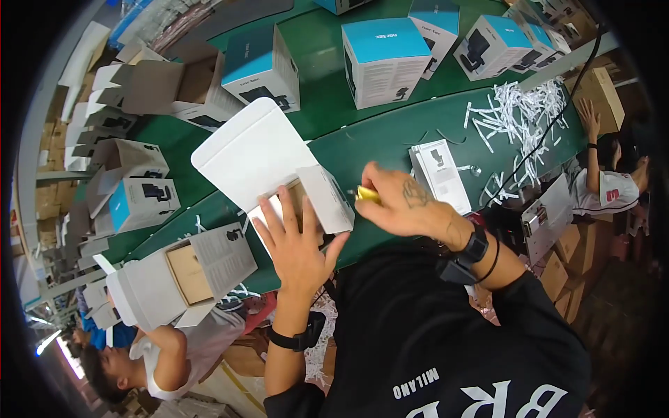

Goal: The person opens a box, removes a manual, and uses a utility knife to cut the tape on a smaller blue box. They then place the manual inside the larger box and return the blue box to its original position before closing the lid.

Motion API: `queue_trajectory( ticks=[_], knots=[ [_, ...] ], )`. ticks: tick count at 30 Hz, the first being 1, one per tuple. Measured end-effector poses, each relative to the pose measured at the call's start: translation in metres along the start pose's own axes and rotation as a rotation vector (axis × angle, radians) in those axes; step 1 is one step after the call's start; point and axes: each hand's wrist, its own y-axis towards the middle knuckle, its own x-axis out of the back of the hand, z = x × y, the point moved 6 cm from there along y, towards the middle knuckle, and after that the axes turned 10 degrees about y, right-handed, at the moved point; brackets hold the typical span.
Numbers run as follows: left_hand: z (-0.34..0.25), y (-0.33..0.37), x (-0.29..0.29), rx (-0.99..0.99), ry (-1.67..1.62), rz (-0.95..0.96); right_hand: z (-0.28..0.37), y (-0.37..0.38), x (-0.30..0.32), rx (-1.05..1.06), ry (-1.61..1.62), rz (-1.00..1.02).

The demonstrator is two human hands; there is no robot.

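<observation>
In front of me is an open white box with its long lid flap raised and a side flap folded outward. My left hand lies over its opening with fingers spread and the thumb by the side flap. Brown cardboard shows inside, and my fingers hide part of it. Just right of the box, my right hand is closed on a small yellow object whose kind I cannot make out. A stack of white printed booklets lies beyond that hand.
Blue-topped boxes stand along the far side of the green table. Shredded paper is heaped at right, near a hanging black cable. Another open box sits at left, beside a person. A second person's hand touches a carton.
</observation>
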Motion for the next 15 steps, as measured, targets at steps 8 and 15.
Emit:
queue_trajectory(
  ticks=[8,15],
  knots=[
    [0.013,-0.010,0.018,-0.012,-0.305,-0.407,0.010,0.024,-0.005,-0.202,0.290,0.168],
    [0.014,-0.012,0.005,-0.071,-0.192,-0.274,0.011,0.021,-0.005,-0.012,0.096,0.158]
  ],
)
